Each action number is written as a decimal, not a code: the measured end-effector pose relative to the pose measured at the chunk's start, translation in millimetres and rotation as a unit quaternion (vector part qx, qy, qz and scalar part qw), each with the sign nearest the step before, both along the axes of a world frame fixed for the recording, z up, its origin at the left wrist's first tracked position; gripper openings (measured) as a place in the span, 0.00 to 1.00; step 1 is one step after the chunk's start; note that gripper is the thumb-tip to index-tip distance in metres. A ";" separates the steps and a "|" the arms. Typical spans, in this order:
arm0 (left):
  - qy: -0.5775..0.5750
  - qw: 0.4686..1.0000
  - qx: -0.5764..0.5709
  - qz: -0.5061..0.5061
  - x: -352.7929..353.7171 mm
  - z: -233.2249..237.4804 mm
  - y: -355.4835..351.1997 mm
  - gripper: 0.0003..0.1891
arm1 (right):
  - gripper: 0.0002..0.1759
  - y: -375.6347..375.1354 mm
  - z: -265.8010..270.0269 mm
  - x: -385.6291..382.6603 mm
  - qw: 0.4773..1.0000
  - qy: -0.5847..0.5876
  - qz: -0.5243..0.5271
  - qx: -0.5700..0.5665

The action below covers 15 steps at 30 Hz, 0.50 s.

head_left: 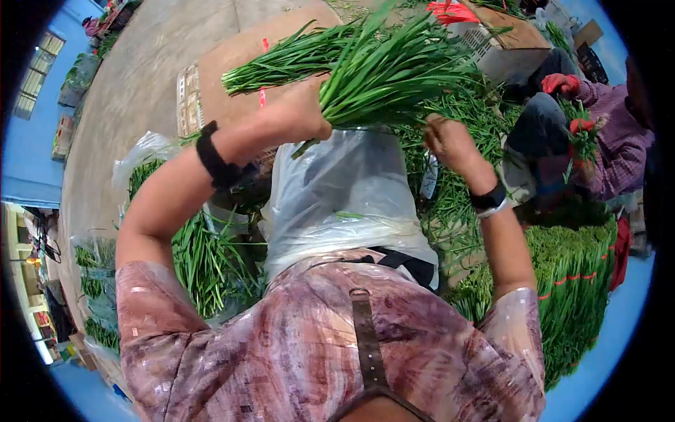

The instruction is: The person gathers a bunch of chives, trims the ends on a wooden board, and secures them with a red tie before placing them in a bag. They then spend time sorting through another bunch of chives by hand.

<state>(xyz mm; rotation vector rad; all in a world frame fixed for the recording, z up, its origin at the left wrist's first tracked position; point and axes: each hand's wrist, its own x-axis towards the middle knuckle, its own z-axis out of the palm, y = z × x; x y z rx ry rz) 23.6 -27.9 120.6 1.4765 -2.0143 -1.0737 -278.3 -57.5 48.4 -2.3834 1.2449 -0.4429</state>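
Observation:
My left hand (pixel 304 116) is closed around the stem end of a bunch of green chives (pixel 394 74), whose long blades fan out up and to the right. A few stems poke out below the fist. Beside the lower edge of the blades, my right hand (pixel 453 144) has its fingers curled together. Whatever is between those fingers is too small to make out. Just beyond lies another chive bunch (pixel 292 63) on a brown board (pixel 218 46), with a red tie (pixel 263 97) at it. A clear plastic sheet (pixel 337 190) covers my lap.
Loose greens (pixel 457 186) are heaped to my right. Tied bundles (pixel 573 288) stand at the lower right, near a seated co-worker (pixel 612 141) in red gloves. A crate (pixel 496 53) holding red strips (pixel 453 12) is at the back. Bagged greens (pixel 204 260) sit to my left.

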 end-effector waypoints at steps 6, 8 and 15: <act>-0.202 0.977 0.005 -0.066 -2.1 20.8 36.9 0.37 | 0.08 -31.3 -60.0 -94.0 0.978 -0.062 0.010 -0.201; -0.301 0.947 -0.071 -0.090 -1.3 -1.5 49.9 0.35 | 0.10 -23.0 -87.7 -133.6 0.997 -0.042 -0.060 -0.040; -0.436 0.812 -0.355 -0.159 35.0 -49.6 86.6 0.26 | 0.17 27.8 -85.2 -213.5 0.911 0.271 -0.307 0.058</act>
